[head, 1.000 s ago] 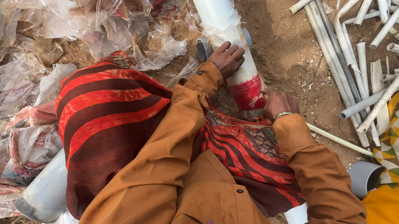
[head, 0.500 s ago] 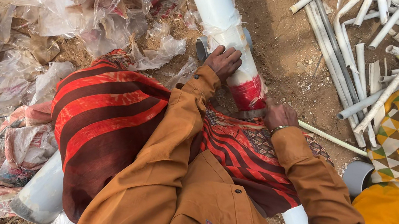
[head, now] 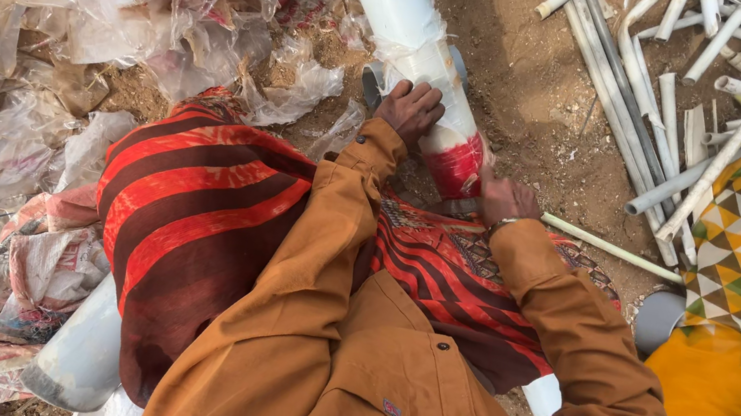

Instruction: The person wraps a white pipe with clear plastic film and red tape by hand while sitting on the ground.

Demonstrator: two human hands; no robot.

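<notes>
Left hand (head: 411,110) slid up the white pipe (head: 404,16); both hands' fingers grip it.

A: Count check: 2 hands in play, the left hand (head: 411,109) and the right hand (head: 506,199), both on 1 big white pipe (head: 402,16).

B: Got it. And 1 striped red cloth (head: 191,217), plus thin white pipes (head: 674,99) heaped top right, well over 10, too tangled to count exactly.
</notes>
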